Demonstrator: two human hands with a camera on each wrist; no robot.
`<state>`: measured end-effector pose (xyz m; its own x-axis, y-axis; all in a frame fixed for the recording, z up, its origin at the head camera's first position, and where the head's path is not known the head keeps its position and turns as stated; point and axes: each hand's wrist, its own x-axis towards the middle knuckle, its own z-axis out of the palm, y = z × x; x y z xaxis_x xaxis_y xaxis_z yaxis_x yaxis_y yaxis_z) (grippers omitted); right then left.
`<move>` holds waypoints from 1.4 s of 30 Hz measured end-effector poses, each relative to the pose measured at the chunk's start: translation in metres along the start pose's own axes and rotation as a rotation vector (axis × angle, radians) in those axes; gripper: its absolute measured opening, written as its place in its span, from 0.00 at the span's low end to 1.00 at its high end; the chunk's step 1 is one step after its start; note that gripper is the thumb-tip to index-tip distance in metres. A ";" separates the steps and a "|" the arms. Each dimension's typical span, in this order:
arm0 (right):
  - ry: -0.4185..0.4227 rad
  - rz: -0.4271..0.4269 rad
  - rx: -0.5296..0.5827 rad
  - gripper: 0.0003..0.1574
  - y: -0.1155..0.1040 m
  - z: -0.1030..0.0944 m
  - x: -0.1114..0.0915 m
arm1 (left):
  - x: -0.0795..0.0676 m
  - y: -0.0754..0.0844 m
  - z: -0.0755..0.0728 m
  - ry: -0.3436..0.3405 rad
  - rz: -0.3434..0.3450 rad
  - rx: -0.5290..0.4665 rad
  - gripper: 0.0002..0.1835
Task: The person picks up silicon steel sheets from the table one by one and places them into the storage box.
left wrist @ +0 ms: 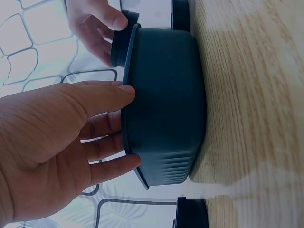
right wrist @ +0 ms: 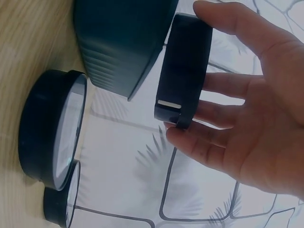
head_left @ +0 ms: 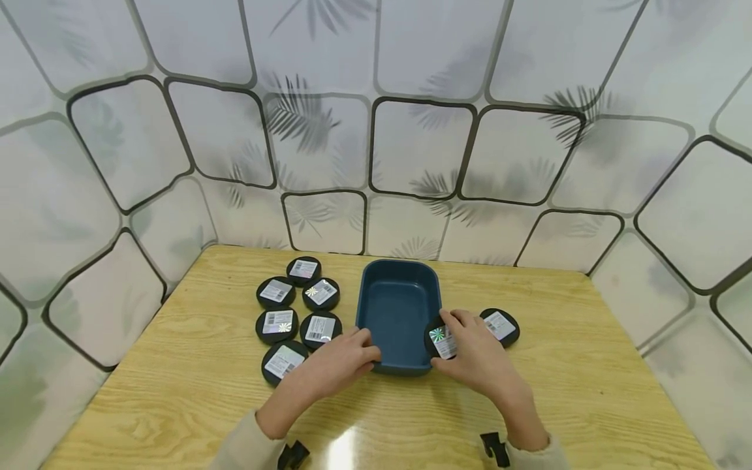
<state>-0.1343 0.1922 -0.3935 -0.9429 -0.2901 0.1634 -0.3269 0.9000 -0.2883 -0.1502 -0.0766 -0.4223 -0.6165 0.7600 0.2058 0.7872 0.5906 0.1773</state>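
A dark blue rectangular box [head_left: 399, 370] stands on the wooden table. My left hand [head_left: 345, 359] grips its near left rim; in the left wrist view, the thumb [left wrist: 121, 95] lies at the rim with the fingers spread along it. My right hand [head_left: 478, 356] holds a flat round black container [head_left: 442, 339], labelled in white with a shiny sticker, by its edges. The held container [right wrist: 185, 66] is raised above the table beside the box's right side. A small slot shows on its side in the right wrist view.
Another round black container [head_left: 501, 328] lies right of my right hand. The right wrist view shows two on the table, a nearer container [right wrist: 47, 128] and one behind [right wrist: 59, 202]. Several labelled ones, including this container [head_left: 276, 292], lie left of the box. A patterned curtain [head_left: 329, 222] stands behind.
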 end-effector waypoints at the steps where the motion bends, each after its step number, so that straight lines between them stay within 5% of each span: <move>1: 0.001 0.000 0.001 0.51 0.000 0.001 0.000 | 0.000 0.000 0.000 -0.001 -0.001 0.002 0.03; 18: -0.053 0.040 0.109 0.51 -0.007 0.011 0.011 | 0.000 -0.002 0.000 -0.003 -0.013 0.010 0.04; 42: -0.049 0.035 0.107 0.49 -0.025 0.024 0.037 | 0.002 -0.001 -0.002 -0.034 -0.018 0.009 0.05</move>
<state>-0.1629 0.1515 -0.4028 -0.9549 -0.2772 0.1060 -0.2963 0.8708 -0.3924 -0.1522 -0.0757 -0.4205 -0.6301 0.7578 0.1694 0.7760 0.6068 0.1722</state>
